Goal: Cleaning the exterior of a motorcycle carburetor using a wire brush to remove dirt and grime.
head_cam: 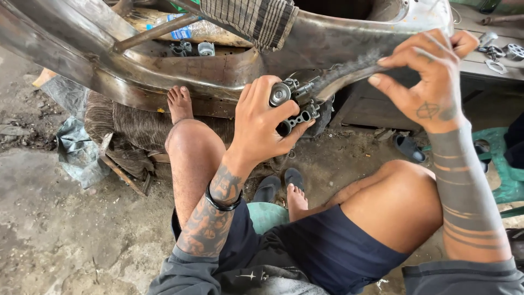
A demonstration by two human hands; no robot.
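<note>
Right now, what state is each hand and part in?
Left hand: closed around the small metal fitting.
Metal fitting: held against the bare metal frame.
Right hand: open, fingers spread, resting on the frame edge.
Metal frame: bare, scuffed, propped off the ground.
Striped cloth: draped over the frame.

Bare metal frame (164,76), dull grey, scorched and streaked brown. Small clamp (295,104) of metal, shiny on round cap, dark and matt below. Striped woven cloth (256,19), rough. Concrete floor (49,229), matt, dusty, cracked. Rubber band (221,203) at wrist, black, smooth.
</note>
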